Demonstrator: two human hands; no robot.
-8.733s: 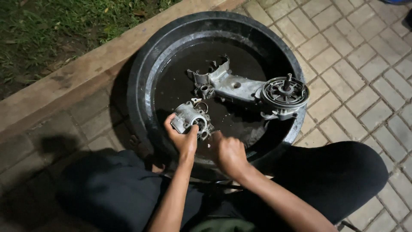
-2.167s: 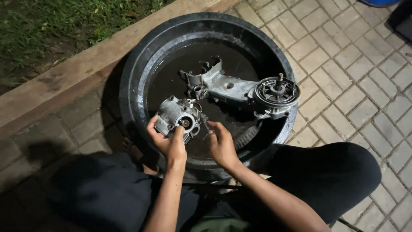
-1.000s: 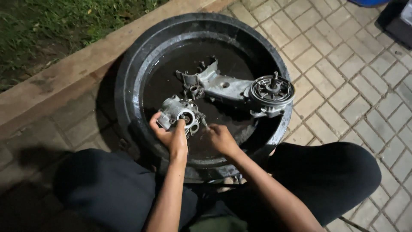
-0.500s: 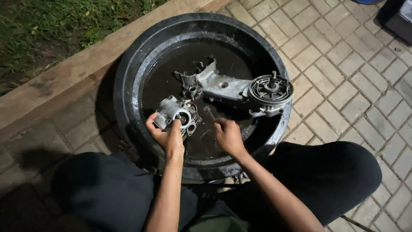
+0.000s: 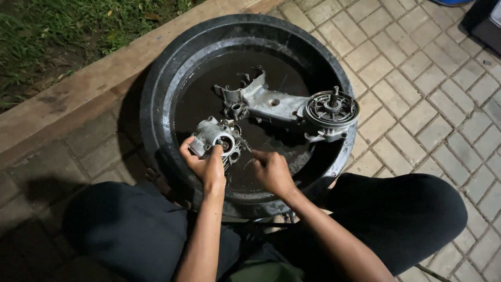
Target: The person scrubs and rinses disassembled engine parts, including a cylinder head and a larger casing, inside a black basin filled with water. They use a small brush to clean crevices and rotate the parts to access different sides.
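My left hand (image 5: 204,163) grips a small grey metal engine part (image 5: 216,138), holding it tilted over the near side of a round black basin (image 5: 156,89) with dark liquid in it. My right hand (image 5: 271,171) is just to its right, fingers pinched on a thin small tool (image 5: 245,149) whose tip is against the part; the tool is too small to identify. A longer grey metal engine casing (image 5: 284,107) with a round finned end (image 5: 332,109) lies across the basin behind my hands.
A wooden beam (image 5: 88,86) runs diagonally behind the basin, with grass (image 5: 57,31) beyond it. Grey paving bricks (image 5: 422,78) surround the basin. My knees in dark trousers (image 5: 407,214) flank the basin's near rim. A dark object (image 5: 482,23) sits at the top right corner.
My right hand moved back left from mid-basin to the small part, its tool again at the part. My left hand keeps its grip with little shift.
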